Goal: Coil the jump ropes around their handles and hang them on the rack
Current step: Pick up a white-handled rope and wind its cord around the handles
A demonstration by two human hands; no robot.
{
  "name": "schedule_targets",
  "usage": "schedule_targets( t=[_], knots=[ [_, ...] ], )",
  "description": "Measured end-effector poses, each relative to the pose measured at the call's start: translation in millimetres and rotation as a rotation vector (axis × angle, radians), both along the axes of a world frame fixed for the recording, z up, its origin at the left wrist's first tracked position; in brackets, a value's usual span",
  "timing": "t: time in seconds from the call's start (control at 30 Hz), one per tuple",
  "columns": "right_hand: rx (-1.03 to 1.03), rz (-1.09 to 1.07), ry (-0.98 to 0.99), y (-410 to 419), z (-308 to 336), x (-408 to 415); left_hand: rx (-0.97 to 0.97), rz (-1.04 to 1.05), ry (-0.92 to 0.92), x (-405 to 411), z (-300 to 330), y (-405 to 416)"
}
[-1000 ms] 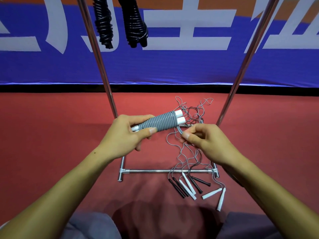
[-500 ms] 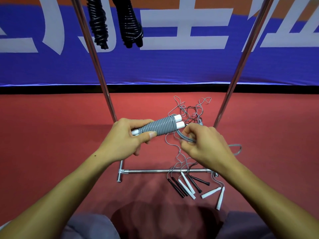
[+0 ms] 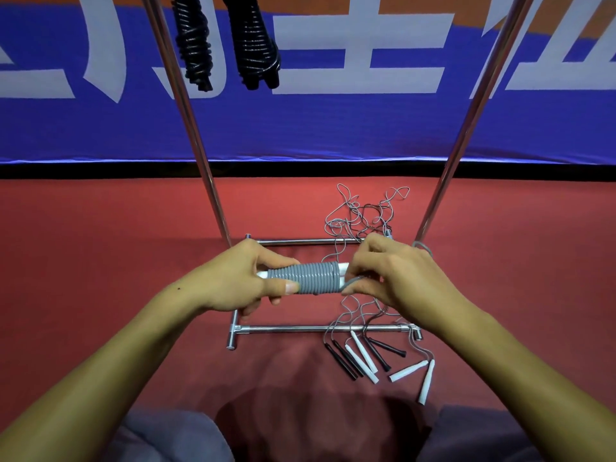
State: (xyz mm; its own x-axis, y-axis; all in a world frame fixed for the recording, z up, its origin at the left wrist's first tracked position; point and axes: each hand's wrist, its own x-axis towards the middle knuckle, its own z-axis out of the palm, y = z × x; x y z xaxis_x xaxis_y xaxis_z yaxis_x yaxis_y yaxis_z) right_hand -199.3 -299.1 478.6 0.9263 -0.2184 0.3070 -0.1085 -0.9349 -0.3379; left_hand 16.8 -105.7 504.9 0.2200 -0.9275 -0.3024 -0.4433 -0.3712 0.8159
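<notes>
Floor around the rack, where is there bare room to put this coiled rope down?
Bare red floor lies left of the rack's left pole, and inside the base frame behind the left hand. It is crowded on the right: tangled ropes behind the right hand, loose handles in front of the near bar.

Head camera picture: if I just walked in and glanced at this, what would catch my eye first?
Two bare hands at centre: the left hand grips a grey jump rope coiled round white handles, while the right hand pinches its loose end. Behind them on the red floor lies a tangle of ropes, with black and white handles nearer the person. Two black coiled ropes hang from the rack, top left.
</notes>
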Motion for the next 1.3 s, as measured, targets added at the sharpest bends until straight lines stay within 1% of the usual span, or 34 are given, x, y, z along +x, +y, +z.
schedule_targets(
  t=[0.07,0.13,0.3,0.37,0.5,0.57,0.63,0.8,0.93,1.1,1.17,1.23,1.3],
  knots=[
    [0.196,0.07,0.056,-3,3,1,0.026,-0.064,0.019,0,2,1],
    [0.33,0.104,0.098,-4,7,1,0.043,-0.11,0.018,-1,5,1],
    [0.585,0.141,0.212,-4,14,-3,0.072,-0.179,0.008,-1,12,2],
    [0.614,0.154,0.227,-7,17,-5,0.074,-0.179,0.021,1,12,3],
    [0.537,0.142,0.218,-5,21,-7,0.051,-0.203,0.027,3,13,3],
    [0.548,0.127,0.218,-3,22,-6,0.049,-0.224,0.039,3,13,4],
    [0.627,0.139,0.22,-2,22,-6,0.061,-0.248,0.062,2,15,5],
    [0.978,0.191,0.174,-1,27,-7,0.086,-0.317,0.171,4,24,9],
    [1.152,0.231,0.141,0,31,-8,0.055,-0.33,0.233,4,30,12],
    [1.319,0.357,0.203,2,34,-10,0.029,-0.382,0.313,1,34,12],
    [1.378,0.389,0.194,4,33,-9,0.018,-0.386,0.342,1,34,12],
    [1.378,0.369,0.145,5,35,-10,0.005,-0.351,0.37,3,34,12],
    [1.31,0.317,0.079,4,38,-11,-0.016,-0.31,0.399,4,34,14]
  ],
)
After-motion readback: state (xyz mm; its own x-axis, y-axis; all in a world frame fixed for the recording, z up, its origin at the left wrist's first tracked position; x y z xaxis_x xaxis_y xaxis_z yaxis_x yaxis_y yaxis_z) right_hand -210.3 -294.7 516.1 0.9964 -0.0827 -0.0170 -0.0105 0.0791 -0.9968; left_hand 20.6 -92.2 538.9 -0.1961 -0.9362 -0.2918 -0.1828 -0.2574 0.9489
